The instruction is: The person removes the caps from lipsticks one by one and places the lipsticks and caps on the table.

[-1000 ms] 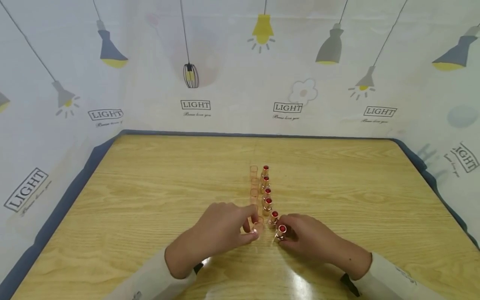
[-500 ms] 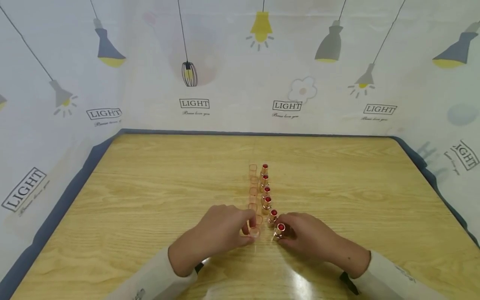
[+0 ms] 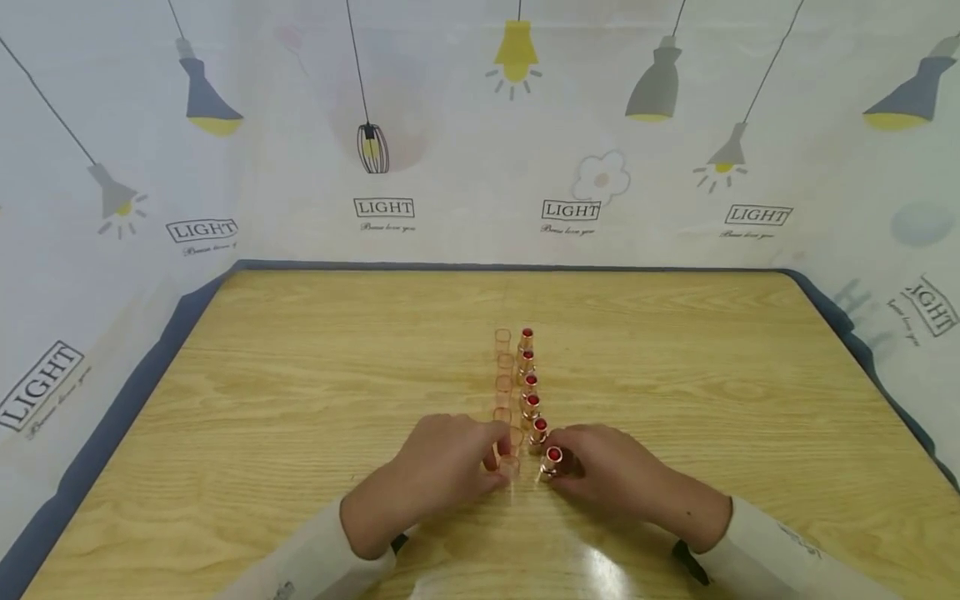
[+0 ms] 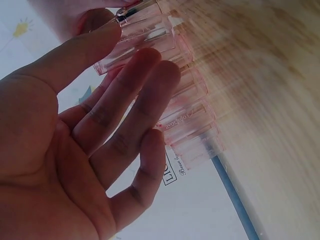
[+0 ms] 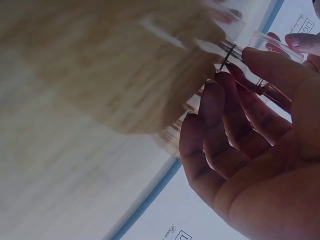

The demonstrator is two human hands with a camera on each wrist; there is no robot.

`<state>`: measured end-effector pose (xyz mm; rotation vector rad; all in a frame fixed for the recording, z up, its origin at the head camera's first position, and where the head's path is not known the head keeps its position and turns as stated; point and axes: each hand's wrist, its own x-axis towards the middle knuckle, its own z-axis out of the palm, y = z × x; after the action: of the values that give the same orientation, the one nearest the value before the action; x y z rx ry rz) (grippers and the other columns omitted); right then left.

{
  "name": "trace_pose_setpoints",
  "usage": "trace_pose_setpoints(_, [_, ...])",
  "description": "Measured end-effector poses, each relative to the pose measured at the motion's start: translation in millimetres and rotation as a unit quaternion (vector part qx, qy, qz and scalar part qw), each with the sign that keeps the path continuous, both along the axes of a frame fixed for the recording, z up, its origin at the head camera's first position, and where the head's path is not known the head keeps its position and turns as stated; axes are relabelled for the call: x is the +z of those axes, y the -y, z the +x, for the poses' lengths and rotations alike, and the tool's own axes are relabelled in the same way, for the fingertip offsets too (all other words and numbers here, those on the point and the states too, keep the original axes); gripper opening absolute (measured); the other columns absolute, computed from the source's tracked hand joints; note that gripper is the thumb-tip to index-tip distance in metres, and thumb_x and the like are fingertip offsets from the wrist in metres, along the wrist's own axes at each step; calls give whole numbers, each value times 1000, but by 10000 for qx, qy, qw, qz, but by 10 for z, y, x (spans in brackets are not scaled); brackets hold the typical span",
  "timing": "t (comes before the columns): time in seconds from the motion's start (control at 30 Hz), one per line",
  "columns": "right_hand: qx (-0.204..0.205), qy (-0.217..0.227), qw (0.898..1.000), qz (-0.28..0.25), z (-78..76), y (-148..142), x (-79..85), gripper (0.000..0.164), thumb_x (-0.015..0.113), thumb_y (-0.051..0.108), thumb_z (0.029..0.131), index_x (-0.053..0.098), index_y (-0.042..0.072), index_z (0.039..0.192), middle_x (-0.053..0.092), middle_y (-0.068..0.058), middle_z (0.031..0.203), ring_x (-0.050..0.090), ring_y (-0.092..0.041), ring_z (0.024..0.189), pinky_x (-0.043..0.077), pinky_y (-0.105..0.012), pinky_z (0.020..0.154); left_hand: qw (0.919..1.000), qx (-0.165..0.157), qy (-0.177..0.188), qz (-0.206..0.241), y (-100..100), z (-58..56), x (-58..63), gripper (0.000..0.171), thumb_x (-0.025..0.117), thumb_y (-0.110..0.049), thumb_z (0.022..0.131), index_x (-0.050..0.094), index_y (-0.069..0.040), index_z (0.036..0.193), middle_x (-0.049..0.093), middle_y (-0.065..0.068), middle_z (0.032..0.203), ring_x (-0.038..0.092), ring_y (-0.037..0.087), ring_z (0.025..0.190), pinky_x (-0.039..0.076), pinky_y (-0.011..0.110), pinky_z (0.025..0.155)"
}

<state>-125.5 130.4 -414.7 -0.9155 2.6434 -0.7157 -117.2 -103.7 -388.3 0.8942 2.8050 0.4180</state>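
Observation:
In the head view, my left hand (image 3: 453, 457) pinches a clear pink lipstick cap (image 3: 508, 468), the nearest of a row of several such caps. The left wrist view shows the thumb against that cap's (image 4: 145, 42) side, while the other fingers extend beside the row. My right hand (image 3: 611, 467) holds the nearest lipstick (image 3: 553, 463), a gold tube standing upright with its red tip up, between thumb and fingers. Beyond it, more uncapped lipsticks (image 3: 531, 403) form a row running away from me, just right of the caps. Part of the held lipstick is hidden behind the right fingers.
The wood-grain table (image 3: 315, 350) carries both rows near its middle. Behind it and at both sides hangs a pale cloth wall (image 3: 465, 167) printed with lamps. A dark blue strip (image 3: 420, 266) lines the table's far edge.
The held cap has straightened up at the near end of its row. My right hand has slid left a little with its lipstick, and the neighbouring lipstick has shifted left too.

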Motion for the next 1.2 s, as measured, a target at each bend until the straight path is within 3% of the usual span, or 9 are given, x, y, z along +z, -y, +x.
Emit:
trace_pose_setpoints(0.47, [122, -242, 9996, 29, -31, 33, 4, 16, 80, 12, 82, 67, 20, 89, 62, 14, 74, 54, 3, 68, 46, -21, 61, 9997, 125, -227, -25, -19, 4, -10, 19, 85, -38, 79, 68, -30, 85, 70, -18, 74, 62, 0, 67, 40, 24, 55])
trace_pose_setpoints(0.93, [151, -200, 9995, 167, -11, 19, 23, 15, 80, 17, 83, 67, 21, 89, 54, 15, 68, 45, 3, 62, 39, -19, 56, 9995, 168, -260, -103, -26, 7, 11, 22, 85, -40, 78, 74, -25, 90, 72, -15, 74, 61, 1, 63, 41, 24, 55])
trace_pose_setpoints(1.2, [-23, -5, 9989, 473, 29, 6, 29, 21, 81, 18, 81, 60, 19, 82, 49, 8, 65, 41, -2, 59, 35, -22, 53, 9971, 85, -738, -134, -17, 38, -68, 14, 82, -32, 80, 72, -26, 87, 64, -16, 64, 55, 0, 57, 39, 25, 51])
